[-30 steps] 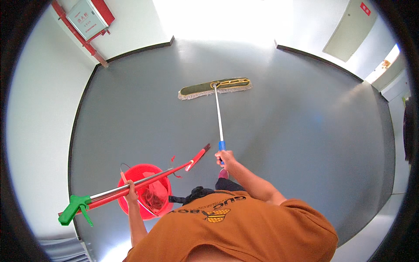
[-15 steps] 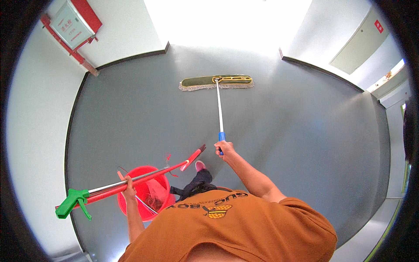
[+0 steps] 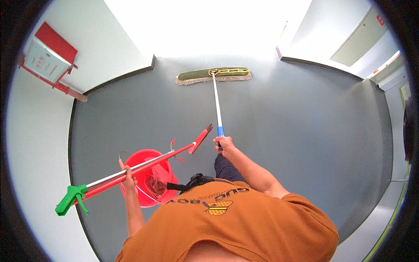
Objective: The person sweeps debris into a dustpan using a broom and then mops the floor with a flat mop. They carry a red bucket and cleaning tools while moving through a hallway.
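My right hand (image 3: 224, 143) grips the blue end of a white mop pole (image 3: 216, 105). Its flat, fringed mop head (image 3: 213, 75) lies on the grey floor ahead of me. My left hand (image 3: 129, 176) is closed around a long red and silver litter picker (image 3: 144, 165) with a green trigger handle (image 3: 70, 200) at the left and a red jaw at the right. The same hand seems to carry the wire handle of a red bucket (image 3: 149, 177) that hangs just under the picker. My orange shirt fills the lower middle of the view.
Grey floor (image 3: 305, 131) runs between white walls. A red wall cabinet (image 3: 50, 56) hangs on the left wall. A grey door (image 3: 358, 39) is set in the far right wall. Bright light washes out the far end of the corridor.
The mop head has slid further ahead, toward the bright far end. Walls and cabinet have shifted in view as I moved forward. Both hands keep their grips.
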### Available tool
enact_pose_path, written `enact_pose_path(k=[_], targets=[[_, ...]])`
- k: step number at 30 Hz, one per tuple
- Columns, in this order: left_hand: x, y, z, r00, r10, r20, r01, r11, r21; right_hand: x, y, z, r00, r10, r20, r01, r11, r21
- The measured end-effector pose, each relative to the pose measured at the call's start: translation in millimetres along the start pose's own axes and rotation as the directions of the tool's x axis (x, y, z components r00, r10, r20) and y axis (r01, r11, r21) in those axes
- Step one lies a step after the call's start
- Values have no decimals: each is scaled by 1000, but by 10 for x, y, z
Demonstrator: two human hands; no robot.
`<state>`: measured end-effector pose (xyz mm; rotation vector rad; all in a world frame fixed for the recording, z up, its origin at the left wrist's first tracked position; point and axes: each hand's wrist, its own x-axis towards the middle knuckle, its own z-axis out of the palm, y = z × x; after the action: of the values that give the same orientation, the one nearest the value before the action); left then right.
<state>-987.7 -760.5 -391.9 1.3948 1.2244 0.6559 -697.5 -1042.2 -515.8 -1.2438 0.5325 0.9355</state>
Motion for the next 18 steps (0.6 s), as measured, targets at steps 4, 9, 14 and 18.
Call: enact_pose_path(k=[4, 9, 14, 18], targets=[[289, 148, 62, 996, -27, -83, 30, 999, 33, 79, -423, 177, 998, 33, -47, -36, 997, -61], [507, 156, 158, 994, 62, -87, -57, 997, 52, 403, -752, 310, 1000, 25, -12, -26, 996, -83], [686, 326, 390, 999, 50, -5, -49, 994, 93, 642, -945, 439, 998, 58, -24, -60, 993, -104], [862, 559, 738, 999, 11, 38, -11, 1000, 18, 753, -1254, 546, 998, 57, -18, -58, 993, -101]])
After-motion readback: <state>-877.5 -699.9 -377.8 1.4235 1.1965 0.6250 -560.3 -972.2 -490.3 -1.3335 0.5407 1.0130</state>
